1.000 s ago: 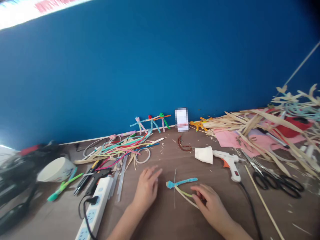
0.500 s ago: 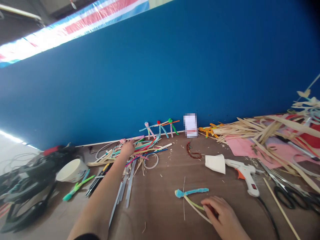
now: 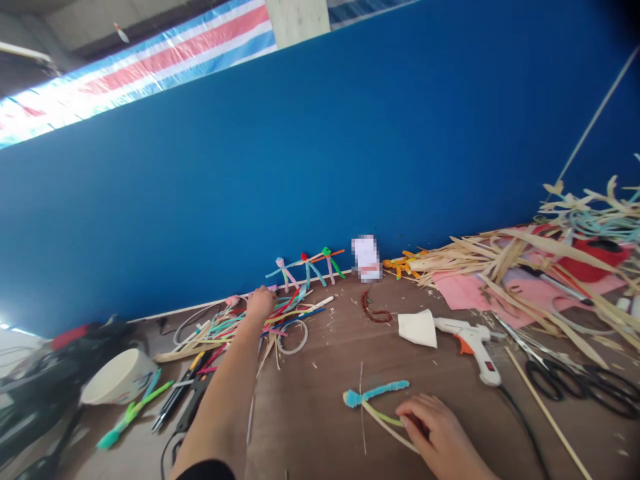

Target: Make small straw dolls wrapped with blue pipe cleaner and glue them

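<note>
The fingers (image 3: 411,415) of the right hand (image 3: 440,437) were curled closed, pinching pale strips (image 3: 385,425) that met a blue pipe cleaner (image 3: 375,393) at lower centre, and a firm pinch kept them steady. The left hand (image 3: 261,303) reached a heap of coloured strips (image 3: 295,308) left of centre, its fingers too hidden to tell whether they gripped anything

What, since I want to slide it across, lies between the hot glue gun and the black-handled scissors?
The head view shows a thin wooden stick lying between the hot glue gun and the black-handled scissors, on the brown tabletop.
</note>
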`<state>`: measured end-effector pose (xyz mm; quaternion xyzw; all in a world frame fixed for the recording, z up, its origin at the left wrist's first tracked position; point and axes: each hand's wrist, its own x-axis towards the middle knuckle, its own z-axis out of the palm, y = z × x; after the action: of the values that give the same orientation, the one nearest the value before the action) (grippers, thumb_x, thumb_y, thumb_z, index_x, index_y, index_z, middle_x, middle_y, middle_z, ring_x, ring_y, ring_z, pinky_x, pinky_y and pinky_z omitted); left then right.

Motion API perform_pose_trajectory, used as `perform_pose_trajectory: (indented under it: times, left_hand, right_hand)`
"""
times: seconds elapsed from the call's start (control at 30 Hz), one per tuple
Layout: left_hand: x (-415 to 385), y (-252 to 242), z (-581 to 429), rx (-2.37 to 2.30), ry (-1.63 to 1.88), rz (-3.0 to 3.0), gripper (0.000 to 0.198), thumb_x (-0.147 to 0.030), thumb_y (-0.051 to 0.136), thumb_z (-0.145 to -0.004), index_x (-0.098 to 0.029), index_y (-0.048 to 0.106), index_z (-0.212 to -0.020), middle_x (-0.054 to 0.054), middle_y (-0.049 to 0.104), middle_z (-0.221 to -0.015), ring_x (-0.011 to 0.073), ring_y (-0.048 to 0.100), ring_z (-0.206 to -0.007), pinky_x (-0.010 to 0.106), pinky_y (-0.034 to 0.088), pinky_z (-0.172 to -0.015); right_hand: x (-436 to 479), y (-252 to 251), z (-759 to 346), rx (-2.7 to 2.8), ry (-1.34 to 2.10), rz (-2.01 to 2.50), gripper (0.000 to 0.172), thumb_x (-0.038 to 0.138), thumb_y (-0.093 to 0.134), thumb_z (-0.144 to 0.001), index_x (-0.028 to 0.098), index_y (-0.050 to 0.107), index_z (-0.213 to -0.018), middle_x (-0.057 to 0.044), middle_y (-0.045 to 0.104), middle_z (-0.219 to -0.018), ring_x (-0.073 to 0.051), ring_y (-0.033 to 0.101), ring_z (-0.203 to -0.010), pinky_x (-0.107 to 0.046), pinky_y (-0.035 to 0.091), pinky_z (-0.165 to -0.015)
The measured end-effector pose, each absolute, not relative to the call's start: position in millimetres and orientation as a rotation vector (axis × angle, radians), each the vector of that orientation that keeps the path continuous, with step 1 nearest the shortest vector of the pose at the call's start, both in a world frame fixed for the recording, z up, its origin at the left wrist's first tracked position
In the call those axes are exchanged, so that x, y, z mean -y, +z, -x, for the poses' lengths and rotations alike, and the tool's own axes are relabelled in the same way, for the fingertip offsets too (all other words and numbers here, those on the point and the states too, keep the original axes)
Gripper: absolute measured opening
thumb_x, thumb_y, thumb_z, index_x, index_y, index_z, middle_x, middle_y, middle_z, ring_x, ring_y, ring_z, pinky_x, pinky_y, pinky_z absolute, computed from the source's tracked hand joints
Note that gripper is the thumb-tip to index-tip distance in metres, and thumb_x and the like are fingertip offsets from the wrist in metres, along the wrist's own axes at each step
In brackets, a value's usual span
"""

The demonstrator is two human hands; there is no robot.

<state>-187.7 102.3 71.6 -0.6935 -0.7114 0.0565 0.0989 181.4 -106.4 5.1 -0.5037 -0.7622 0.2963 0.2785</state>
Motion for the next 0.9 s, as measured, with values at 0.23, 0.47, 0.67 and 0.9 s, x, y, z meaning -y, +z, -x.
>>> perform_pose_trajectory:
  times: [0.23,0.47,0.67,0.9]
  left_hand:
    - [-63,104,213,1.874,-0.037,2.007,0.027,-0.017,0.038,-0.077,-0.013,0.060,-0.091,0.012,0.059,-0.084,0.0249,0.052,-0.085,0.036,0.037,-0.077]
    - [-42,162,220,1.929,-0.311,1.791,0.032,-0.018,0.030,-0.080,-0.014,0.052,-0.104,0.012,0.056,-0.089,0.0232,0.051,-0.081,0.031,0.037,-0.062]
    - [-19,175,148,2.049,-0.746,2.038,0.029,-0.029,0.031,-0.083,-0.013,0.054,-0.092,0.001,0.054,-0.061,0.0140,0.048,-0.054,0.024,0.036,-0.054]
    - [92,111,-1,2.057,-0.868,3.119,0.027,-0.030,0.032,-0.083,-0.017,0.052,-0.071,-0.001,0.050,-0.058,0.0105,0.043,-0.054,0.019,0.032,-0.050]
  right_hand:
    - [107,10,-181,2.081,0.786,1.358,0.019,0.020,0.039,-0.081,0.020,0.057,-0.074,-0.002,0.058,-0.071,-0.016,0.051,-0.069,-0.027,0.036,-0.065]
    - [108,7,-181,2.059,0.780,1.338,0.019,0.022,0.040,-0.081,0.021,0.058,-0.073,-0.003,0.057,-0.070,-0.017,0.050,-0.068,-0.028,0.036,-0.064]
    - [106,7,-184,1.775,0.987,1.297,0.024,0.031,0.039,-0.082,0.019,0.059,-0.081,-0.005,0.059,-0.074,-0.017,0.052,-0.070,-0.029,0.040,-0.067]
    - [107,72,-177,1.583,1.056,0.961,0.028,0.030,0.040,-0.083,0.020,0.055,-0.105,-0.007,0.056,-0.088,-0.018,0.050,-0.085,-0.028,0.041,-0.075]
